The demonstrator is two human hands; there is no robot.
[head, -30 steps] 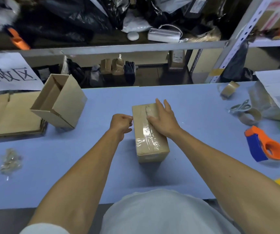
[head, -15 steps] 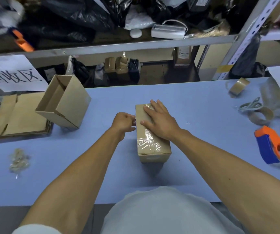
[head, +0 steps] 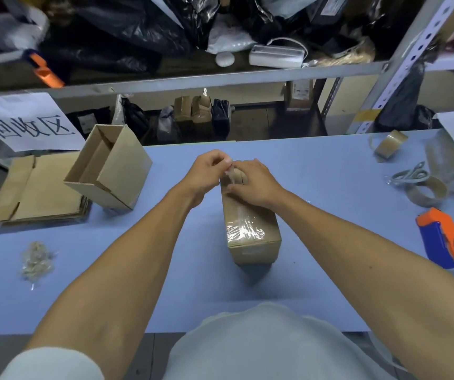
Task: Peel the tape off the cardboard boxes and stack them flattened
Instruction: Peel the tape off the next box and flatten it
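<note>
Up at the far end of the sealed box, the left hand pinches a lifted end of clear tape between thumb and fingertips, its other fingers curled in. Just beside it the right hand rests on the box top, fingers bent over the far edge and pressing the cardboard down. That box lies lengthwise on the blue table, straight ahead of the person, with wrinkled shiny tape over its near end. To the left an open box stands tilted, leaning partly on a stack of flattened cardboard. Nearer the left front edge lies a wad of peeled tape. On the right side are an orange and blue tape dispenser, a roll of tape with scissors against it, and another brown roll farther back.
</note>
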